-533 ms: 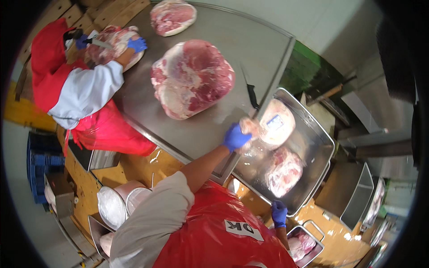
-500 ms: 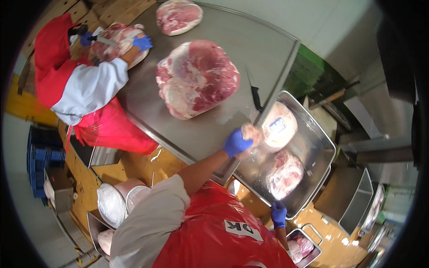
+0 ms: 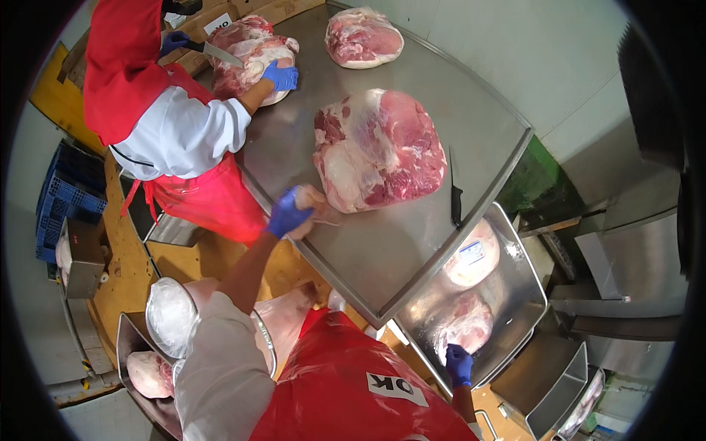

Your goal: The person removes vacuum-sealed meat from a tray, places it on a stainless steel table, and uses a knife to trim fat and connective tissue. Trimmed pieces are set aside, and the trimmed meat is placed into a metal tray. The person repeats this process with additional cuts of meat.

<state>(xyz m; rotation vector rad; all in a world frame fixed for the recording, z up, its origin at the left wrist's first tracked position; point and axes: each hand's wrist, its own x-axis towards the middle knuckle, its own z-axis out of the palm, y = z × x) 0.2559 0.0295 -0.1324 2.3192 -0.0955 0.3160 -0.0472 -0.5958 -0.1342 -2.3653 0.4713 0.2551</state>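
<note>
My gloved left hand (image 3: 289, 213) is closed round a small pale-pink piece of meat (image 3: 315, 206) over the near-left edge of the steel table (image 3: 412, 253). A big boned-out cut of raw meat (image 3: 382, 151) lies just beyond it. To that cut's right rests a black-handled knife (image 3: 456, 204). In the steel tray (image 3: 526, 301) at the right, my gloved right hand (image 3: 460, 365) has its fingers curled at the near end of a meat cut (image 3: 469, 323); its fingertips are partly hidden. Another pale cut with a label (image 3: 474, 257) sits farther back in the tray.
At the table's far left a co-worker (image 3: 173, 128) in a red apron works a knife (image 3: 223, 54) on another cut (image 3: 250, 59). One more cut (image 3: 364, 37) lies at the far edge. Meat-filled metal bins (image 3: 125, 342) stand at lower left, with blue crates (image 3: 73, 191) behind.
My left hand has moved left with the small meat piece, from the tray side to the table's near-left edge. My right hand has gone from beside the tray rim to the meat cut inside.
</note>
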